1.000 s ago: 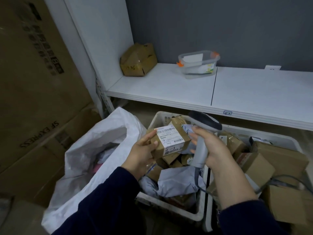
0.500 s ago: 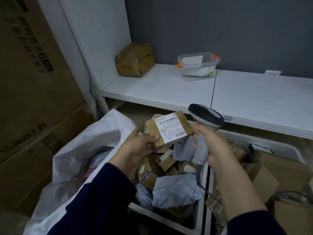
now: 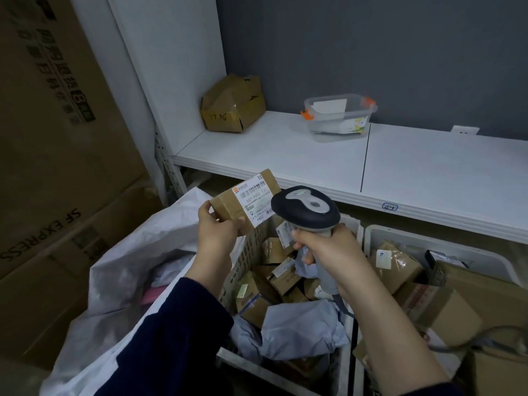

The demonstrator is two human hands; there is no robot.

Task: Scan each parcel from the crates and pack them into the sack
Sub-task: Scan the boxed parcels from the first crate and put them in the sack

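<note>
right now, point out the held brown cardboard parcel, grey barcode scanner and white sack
held brown cardboard parcel (image 3: 251,200): head view, white label
grey barcode scanner (image 3: 305,207): head view, dark head
white sack (image 3: 128,252): head view, left wall

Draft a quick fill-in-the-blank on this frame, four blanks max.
The left hand holds a small brown cardboard parcel bearing a white ____.
The right hand grips a grey-and-black handheld barcode ____.
The white woven sack lies to the ____ of the white plastic crates.
The clear plastic tub on the white shelf has ____ clips.
Missing: label; scanner; left; orange.
</note>
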